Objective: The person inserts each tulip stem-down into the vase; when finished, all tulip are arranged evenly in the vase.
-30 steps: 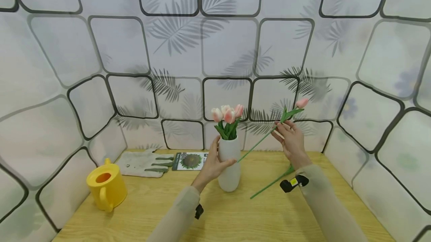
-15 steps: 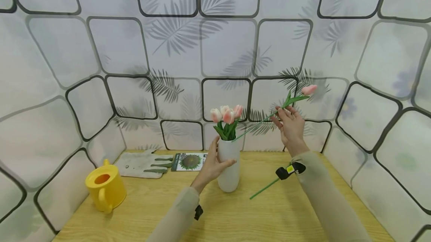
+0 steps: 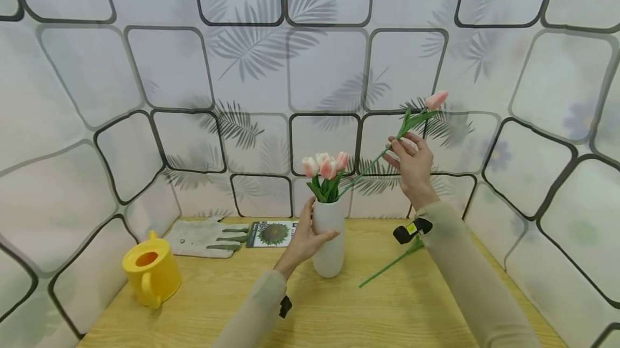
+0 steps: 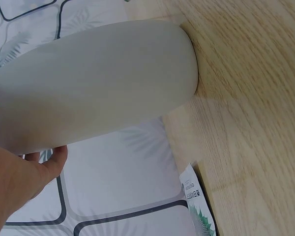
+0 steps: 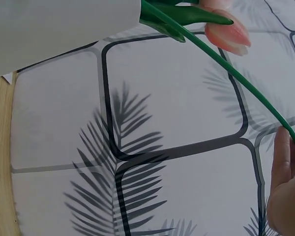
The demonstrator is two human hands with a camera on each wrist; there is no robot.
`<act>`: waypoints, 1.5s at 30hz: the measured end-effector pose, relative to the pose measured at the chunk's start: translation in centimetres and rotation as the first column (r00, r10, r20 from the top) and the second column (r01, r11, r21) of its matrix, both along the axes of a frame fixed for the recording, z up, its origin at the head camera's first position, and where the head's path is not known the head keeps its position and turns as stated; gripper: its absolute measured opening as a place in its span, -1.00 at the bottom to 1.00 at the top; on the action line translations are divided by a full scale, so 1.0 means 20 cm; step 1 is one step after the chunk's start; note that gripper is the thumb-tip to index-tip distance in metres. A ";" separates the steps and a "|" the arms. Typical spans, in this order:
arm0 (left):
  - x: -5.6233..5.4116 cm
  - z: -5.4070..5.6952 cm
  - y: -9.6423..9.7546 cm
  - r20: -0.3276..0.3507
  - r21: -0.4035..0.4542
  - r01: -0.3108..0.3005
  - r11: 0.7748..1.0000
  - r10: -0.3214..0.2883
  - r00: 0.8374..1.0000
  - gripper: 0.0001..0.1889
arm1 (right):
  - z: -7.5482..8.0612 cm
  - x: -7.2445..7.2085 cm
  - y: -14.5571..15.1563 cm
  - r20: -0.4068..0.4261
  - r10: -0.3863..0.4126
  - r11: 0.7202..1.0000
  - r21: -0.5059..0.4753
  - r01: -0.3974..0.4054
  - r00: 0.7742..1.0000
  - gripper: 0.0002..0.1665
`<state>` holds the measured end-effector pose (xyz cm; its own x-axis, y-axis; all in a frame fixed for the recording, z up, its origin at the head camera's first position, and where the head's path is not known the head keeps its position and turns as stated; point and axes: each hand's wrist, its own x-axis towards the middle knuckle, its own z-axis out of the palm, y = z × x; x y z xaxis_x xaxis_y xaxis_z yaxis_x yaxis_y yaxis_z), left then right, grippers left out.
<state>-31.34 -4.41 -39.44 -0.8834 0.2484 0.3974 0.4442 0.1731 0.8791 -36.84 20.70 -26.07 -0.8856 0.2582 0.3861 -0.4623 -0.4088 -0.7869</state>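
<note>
A white vase (image 3: 329, 240) stands upright on the table with several pink-and-white tulips (image 3: 325, 166) in it. My left hand (image 3: 305, 238) holds the vase round its side, thumb across the front. In the left wrist view the vase (image 4: 103, 83) fills the upper part, its base on the wood. My right hand (image 3: 413, 165) pinches a single pink tulip (image 3: 370, 166) high on its stem, just below the leaves. That stem slants down to the vase's mouth; in the right wrist view the stem (image 5: 221, 61) meets the rim beside the other flowers.
Another green stem (image 3: 387, 270) lies on the table right of the vase, partly hidden by the right wrist. A yellow watering can (image 3: 152, 272) is at the left. Behind it lie a gardening glove (image 3: 208, 238) and a seed packet (image 3: 273, 233). Patterned walls (image 3: 329, 68) enclose the table.
My right hand has risen with the tulip, and the stem's lower end has gone from beside the vase to its mouth. The left hand keeps its hold on the vase.
</note>
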 end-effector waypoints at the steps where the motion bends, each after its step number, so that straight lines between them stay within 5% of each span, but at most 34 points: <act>1: 0.00 0.00 0.00 0.000 0.000 0.000 1.000 0.000 1.000 0.01 | 0.01 0.00 -0.01 -0.010 0.009 1.000 0.012 -0.008 1.000 -0.55; 12: 0.00 -0.01 0.00 0.015 0.007 -0.001 1.000 0.000 1.000 0.03 | 0.05 0.01 -0.09 -0.093 0.101 0.985 0.149 -0.087 0.990 -0.58; 23: 0.00 -0.01 -0.01 0.009 0.004 0.006 1.000 -0.006 1.000 0.03 | -0.03 0.04 -0.16 -0.161 0.186 0.947 0.292 -0.133 0.969 -0.64; 45: -0.01 -0.01 0.00 0.020 -0.003 0.007 1.000 -0.007 1.000 0.03 | -0.23 0.09 -0.24 -0.072 0.183 0.876 0.464 -0.129 0.980 -0.68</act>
